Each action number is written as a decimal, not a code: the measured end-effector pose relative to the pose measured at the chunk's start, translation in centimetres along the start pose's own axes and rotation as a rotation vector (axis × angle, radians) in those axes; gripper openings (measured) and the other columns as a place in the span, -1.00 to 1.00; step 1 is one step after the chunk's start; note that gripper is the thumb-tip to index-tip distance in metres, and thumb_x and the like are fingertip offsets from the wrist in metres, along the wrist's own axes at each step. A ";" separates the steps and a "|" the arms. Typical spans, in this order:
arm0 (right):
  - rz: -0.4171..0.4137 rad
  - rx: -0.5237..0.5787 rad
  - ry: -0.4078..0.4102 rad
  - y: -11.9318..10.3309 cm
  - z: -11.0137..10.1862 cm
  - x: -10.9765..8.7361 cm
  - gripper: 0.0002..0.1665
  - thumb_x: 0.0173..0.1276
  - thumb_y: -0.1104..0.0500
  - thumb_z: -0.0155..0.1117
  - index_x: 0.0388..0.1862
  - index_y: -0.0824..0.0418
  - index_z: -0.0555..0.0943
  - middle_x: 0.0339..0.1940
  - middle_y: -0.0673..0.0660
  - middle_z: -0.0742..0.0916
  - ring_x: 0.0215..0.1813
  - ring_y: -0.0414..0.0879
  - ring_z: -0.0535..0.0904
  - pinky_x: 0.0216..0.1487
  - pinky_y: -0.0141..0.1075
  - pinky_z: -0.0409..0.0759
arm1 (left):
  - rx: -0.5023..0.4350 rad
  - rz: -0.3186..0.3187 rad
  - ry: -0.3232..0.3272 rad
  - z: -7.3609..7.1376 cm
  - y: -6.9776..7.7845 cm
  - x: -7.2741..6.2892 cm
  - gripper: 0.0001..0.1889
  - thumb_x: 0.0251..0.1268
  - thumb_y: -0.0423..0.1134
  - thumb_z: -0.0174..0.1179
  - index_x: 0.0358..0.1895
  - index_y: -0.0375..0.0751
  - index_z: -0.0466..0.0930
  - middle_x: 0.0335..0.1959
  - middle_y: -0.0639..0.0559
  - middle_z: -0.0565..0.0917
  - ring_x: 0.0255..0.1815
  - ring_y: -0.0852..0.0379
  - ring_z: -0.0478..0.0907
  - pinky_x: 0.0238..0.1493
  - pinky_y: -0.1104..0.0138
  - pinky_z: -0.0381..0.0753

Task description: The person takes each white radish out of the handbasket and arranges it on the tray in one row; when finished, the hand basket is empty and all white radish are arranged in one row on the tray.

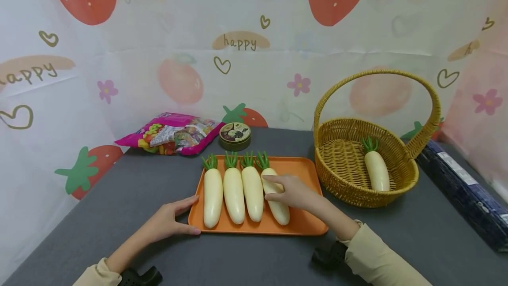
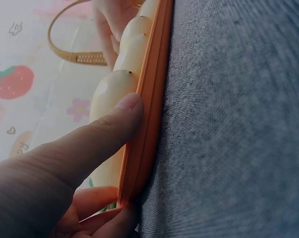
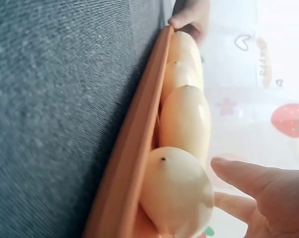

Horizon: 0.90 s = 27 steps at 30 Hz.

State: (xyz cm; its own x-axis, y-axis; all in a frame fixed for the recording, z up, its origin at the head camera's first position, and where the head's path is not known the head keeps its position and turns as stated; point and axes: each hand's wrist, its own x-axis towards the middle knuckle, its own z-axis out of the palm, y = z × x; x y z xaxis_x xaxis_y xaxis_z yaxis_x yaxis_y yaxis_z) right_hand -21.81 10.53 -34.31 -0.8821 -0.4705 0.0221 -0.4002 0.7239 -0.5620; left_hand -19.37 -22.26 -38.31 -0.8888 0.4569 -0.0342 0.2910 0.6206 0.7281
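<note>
Several white radishes with green tops, one of them the leftmost radish [image 1: 213, 197], lie side by side on an orange tray [image 1: 305, 175]. My left hand [image 1: 168, 220] holds the tray's near left corner; in the left wrist view the thumb [image 2: 132, 106] presses the front rim and the fingers lie at the left side. Over the rightmost radish [image 1: 280, 213] reaches my right hand [image 1: 295, 191], fingers extended. In the right wrist view its thumb [image 3: 233, 171] is apart from that radish; whether the other fingers touch it is hard to tell.
Right of the tray stands a wicker basket [image 1: 326, 175] with a tall handle and one radish [image 1: 377, 171] inside. A pink snack bag [image 1: 206, 138] and a round tin [image 1: 235, 144] sit behind the tray. A dark blue long package [image 1: 460, 193] lies at the far right.
</note>
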 end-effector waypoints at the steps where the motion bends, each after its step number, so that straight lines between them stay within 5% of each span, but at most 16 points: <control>1: -0.002 0.006 -0.006 0.0 -0.2 -0.1 -0.37 0.21 0.07 0.25 0.26 0.18 0.37 0.15 0.23 0.49 0.16 0.12 0.36 0.07 -0.06 0.36 | 0.000 0.004 -0.001 0.0 0.0 0.0 -0.11 -0.12 -0.02 0.38 0.26 -0.44 0.21 0.21 -0.34 0.28 0.20 -0.19 0.24 0.10 0.03 0.27; 6: -0.005 0.052 0.024 0.0 -2.1 -0.9 -0.38 0.23 0.05 0.22 0.26 0.18 0.37 0.19 0.20 0.45 0.21 0.12 0.30 0.08 -0.03 0.34 | 0.002 0.012 -0.008 0.2 0.0 0.0 -0.12 -0.11 -0.02 0.37 0.27 -0.44 0.20 0.21 -0.34 0.28 0.20 -0.19 0.24 0.10 0.03 0.27; 13: -0.060 -0.024 0.079 1.1 -6.2 -1.5 -0.36 0.25 0.03 0.20 0.27 0.21 0.34 0.20 0.27 0.43 0.14 0.19 0.34 0.02 0.02 0.36 | 0.004 0.011 0.001 0.2 0.1 0.0 -0.12 -0.11 -0.02 0.37 0.26 -0.44 0.21 0.20 -0.35 0.28 0.19 -0.20 0.25 0.10 0.02 0.27; 18: 0.017 -0.061 0.120 2.3 -9.4 -2.5 -0.32 0.27 -0.02 0.16 0.31 0.22 0.29 0.22 0.34 0.38 -0.07 0.25 0.44 -0.17 -0.01 0.42 | -0.003 0.027 -0.003 0.2 0.0 0.0 -0.13 -0.10 -0.03 0.37 0.25 -0.46 0.21 0.20 -0.36 0.29 0.19 -0.20 0.25 0.09 0.03 0.28; 27: 0.129 -0.131 0.204 6.1 -13.5 -4.3 -0.28 0.29 -0.04 0.14 0.31 0.32 0.25 0.21 0.46 0.32 0.19 0.36 0.19 0.02 0.19 0.25 | -0.018 -0.009 0.008 0.1 -0.2 0.2 -0.10 -0.14 0.01 0.38 0.26 -0.43 0.22 0.21 -0.34 0.27 0.20 -0.19 0.23 0.11 0.03 0.25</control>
State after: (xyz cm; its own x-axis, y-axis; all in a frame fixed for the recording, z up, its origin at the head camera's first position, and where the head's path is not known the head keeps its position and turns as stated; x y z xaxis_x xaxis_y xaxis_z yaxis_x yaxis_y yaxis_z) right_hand -23.81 23.76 -26.70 -0.9545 -0.2681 0.1306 -0.2979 0.8366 -0.4598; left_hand -19.53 -22.25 -38.59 -0.8942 0.4463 -0.0359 0.2765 0.6134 0.7397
